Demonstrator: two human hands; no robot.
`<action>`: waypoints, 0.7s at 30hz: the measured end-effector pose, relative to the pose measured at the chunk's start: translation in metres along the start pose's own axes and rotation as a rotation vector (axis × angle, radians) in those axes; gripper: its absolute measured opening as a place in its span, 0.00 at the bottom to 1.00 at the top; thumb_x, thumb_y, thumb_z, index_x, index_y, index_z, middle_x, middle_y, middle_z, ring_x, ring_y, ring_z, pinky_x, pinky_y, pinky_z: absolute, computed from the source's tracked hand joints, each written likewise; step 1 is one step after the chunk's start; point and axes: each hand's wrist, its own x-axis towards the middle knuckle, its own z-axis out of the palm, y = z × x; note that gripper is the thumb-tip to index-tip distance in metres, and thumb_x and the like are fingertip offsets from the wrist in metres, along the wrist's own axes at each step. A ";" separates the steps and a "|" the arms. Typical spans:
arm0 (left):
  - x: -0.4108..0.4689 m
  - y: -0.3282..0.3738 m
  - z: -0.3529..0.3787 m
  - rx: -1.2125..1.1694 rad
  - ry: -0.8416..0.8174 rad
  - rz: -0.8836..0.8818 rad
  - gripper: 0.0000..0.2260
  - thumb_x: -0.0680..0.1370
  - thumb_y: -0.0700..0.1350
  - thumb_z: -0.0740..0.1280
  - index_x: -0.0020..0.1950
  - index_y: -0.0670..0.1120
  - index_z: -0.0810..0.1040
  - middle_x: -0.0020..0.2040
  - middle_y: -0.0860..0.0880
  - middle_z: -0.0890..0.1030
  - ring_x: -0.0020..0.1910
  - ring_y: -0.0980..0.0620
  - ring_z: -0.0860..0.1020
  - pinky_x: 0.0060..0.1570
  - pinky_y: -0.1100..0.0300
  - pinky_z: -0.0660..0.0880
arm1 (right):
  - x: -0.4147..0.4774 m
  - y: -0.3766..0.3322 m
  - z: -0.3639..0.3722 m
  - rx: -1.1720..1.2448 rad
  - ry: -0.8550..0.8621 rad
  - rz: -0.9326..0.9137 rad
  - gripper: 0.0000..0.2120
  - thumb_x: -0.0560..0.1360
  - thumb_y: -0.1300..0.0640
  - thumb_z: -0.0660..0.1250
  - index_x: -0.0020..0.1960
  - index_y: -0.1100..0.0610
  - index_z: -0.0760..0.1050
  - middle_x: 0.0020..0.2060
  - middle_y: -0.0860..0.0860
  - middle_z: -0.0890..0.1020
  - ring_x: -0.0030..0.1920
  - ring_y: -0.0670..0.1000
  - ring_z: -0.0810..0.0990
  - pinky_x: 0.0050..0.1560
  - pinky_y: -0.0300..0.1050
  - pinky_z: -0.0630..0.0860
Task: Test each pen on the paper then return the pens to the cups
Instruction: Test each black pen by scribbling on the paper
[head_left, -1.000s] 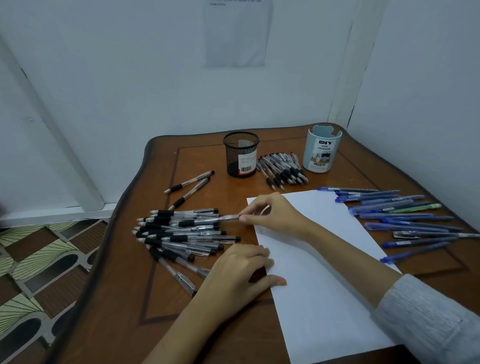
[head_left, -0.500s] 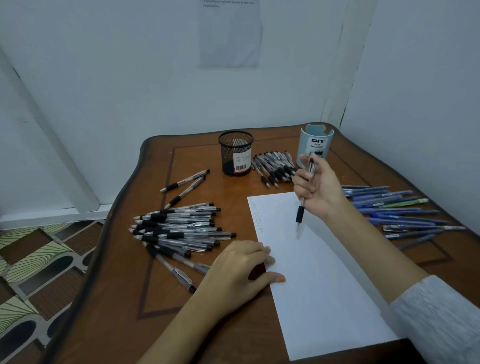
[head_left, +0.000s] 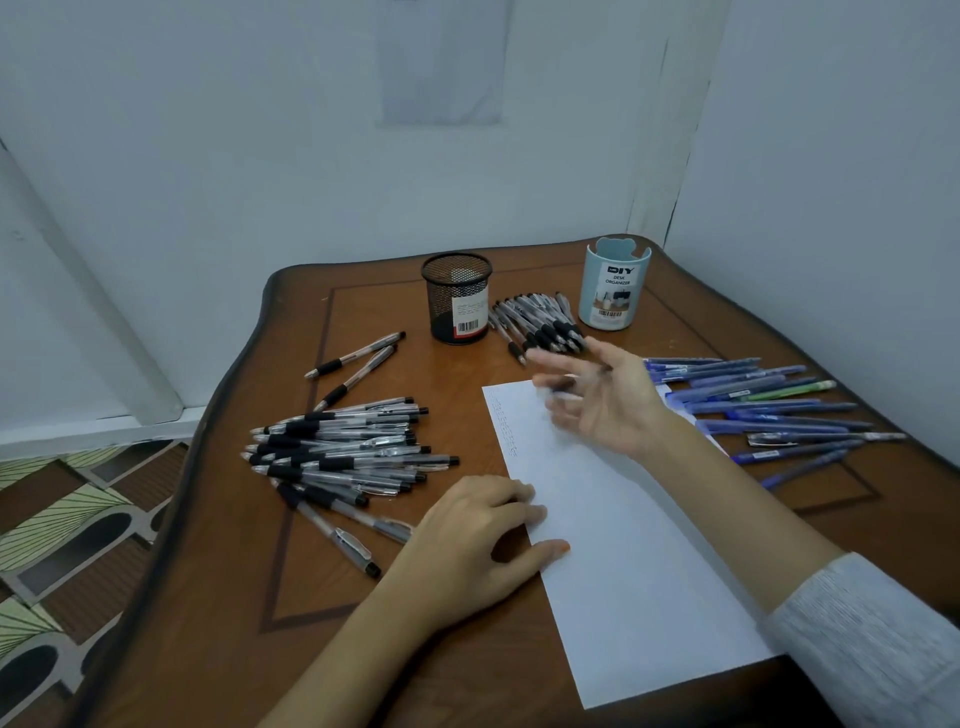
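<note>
Since half a second ago my right hand (head_left: 602, 402) has turned, blurred, fingers spread over the paper's (head_left: 649, 571) top; whether it grips anything I cannot tell. My left hand (head_left: 467, 545) rests loose on the sheet's edge, holding nothing. Mid-testing, I judge: next, one of the black pens (head_left: 343, 447) piled to its left must mark the sheet.

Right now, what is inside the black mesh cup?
No pen stands above the rim of the black mesh cup, and none shows through its upper mesh. Its floor is hidden by the dark lower wall and the label.
</note>
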 end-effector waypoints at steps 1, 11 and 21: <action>0.000 0.000 0.000 0.002 -0.008 0.001 0.21 0.76 0.62 0.62 0.55 0.48 0.83 0.55 0.52 0.82 0.55 0.58 0.77 0.58 0.64 0.71 | -0.001 0.003 0.001 -0.073 0.025 0.031 0.28 0.81 0.43 0.50 0.55 0.63 0.80 0.34 0.57 0.81 0.30 0.49 0.73 0.26 0.37 0.71; 0.002 0.000 -0.001 0.025 -0.039 0.005 0.19 0.77 0.59 0.61 0.55 0.49 0.82 0.55 0.53 0.82 0.55 0.59 0.77 0.58 0.66 0.69 | 0.000 0.035 0.019 -0.449 0.250 -0.252 0.20 0.76 0.42 0.65 0.39 0.60 0.75 0.23 0.52 0.76 0.20 0.46 0.70 0.20 0.35 0.64; 0.003 -0.003 -0.004 0.028 -0.041 -0.045 0.23 0.74 0.65 0.60 0.54 0.49 0.83 0.55 0.54 0.82 0.55 0.59 0.77 0.56 0.68 0.66 | -0.002 0.050 0.023 -0.687 0.252 -0.487 0.16 0.74 0.50 0.70 0.37 0.62 0.73 0.27 0.59 0.80 0.20 0.52 0.74 0.22 0.40 0.70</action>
